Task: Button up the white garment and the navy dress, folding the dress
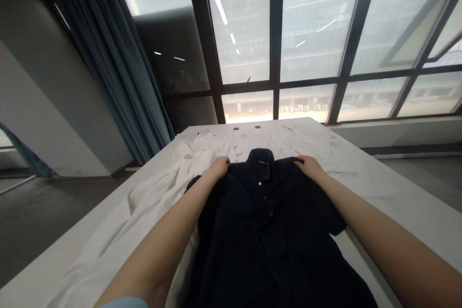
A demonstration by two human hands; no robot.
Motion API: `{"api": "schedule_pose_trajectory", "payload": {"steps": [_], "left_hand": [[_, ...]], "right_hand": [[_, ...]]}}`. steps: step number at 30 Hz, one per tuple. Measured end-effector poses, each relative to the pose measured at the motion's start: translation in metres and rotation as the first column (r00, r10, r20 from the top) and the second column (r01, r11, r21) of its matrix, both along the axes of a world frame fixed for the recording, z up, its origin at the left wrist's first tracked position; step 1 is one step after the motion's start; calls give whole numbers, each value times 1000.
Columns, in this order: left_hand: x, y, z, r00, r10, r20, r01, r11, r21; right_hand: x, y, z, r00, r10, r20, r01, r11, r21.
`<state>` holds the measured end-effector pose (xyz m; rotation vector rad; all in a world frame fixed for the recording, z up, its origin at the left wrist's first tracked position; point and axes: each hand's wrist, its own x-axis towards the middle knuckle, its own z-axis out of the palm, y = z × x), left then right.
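Observation:
A dark navy polo shirt (267,231) lies face up on a white table (404,202), collar away from me, its buttons showing down the front. My left hand (219,167) is closed on the shirt's left shoulder seam. My right hand (309,166) grips the right shoulder in the same way. Both arms reach straight out over the shirt.
White garments (151,202) lie crumpled under and to the left of the dark shirt, with more white cloth (288,137) at the table's far end. A blue curtain (119,67) hangs at the left. Large windows (310,24) fill the far wall.

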<state>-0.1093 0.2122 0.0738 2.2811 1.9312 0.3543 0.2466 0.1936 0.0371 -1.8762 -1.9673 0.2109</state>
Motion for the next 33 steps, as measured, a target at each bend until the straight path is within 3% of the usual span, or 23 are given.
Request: {"api": "schedule_pose_trajectory", "payload": {"steps": [2, 4, 11, 17, 22, 24, 26, 28, 30, 32, 33], "left_hand": [[-10, 4, 6, 999, 48, 10, -48, 998, 36], [-15, 5, 10, 998, 60, 14, -61, 998, 35], [1, -2, -3, 1000, -6, -24, 6, 1000, -3], [-1, 7, -1, 999, 32, -34, -29, 998, 60], [-4, 12, 3, 992, 115, -58, -101, 974, 201], [2, 5, -1, 987, 133, -88, -111, 969, 219], [10, -8, -8, 989, 81, -126, -44, 961, 272], [17, -24, -16, 978, -82, -194, 134, 953, 272], [21, -43, -25, 933, -266, -244, 299, 948, 110], [22, -62, -33, 910, -327, -254, 321, 945, -66], [23, -72, -36, 916, -306, -261, 293, 952, -87]], "right_hand": [[9, 3, 2, 991, -130, 41, 130, 991, 4], [11, 4, 2, 983, -167, 72, 169, 985, -23], [-27, 6, -6, 982, -23, 185, 18, 999, 27], [-21, 16, -3, 987, -57, 148, 70, 994, -87], [-13, 25, 14, 988, -137, 65, 122, 973, 194], [-15, 23, 12, 990, -129, 59, 114, 971, 210], [-17, 15, 4, 985, -129, 118, 111, 983, 149], [-19, 2, -9, 971, -123, 203, 103, 989, 108], [-18, -14, -24, 959, -81, 271, 68, 996, 54], [-13, -33, -35, 951, -54, 304, 53, 999, 10], [-10, -44, -39, 950, -68, 306, 67, 998, 13]]}}
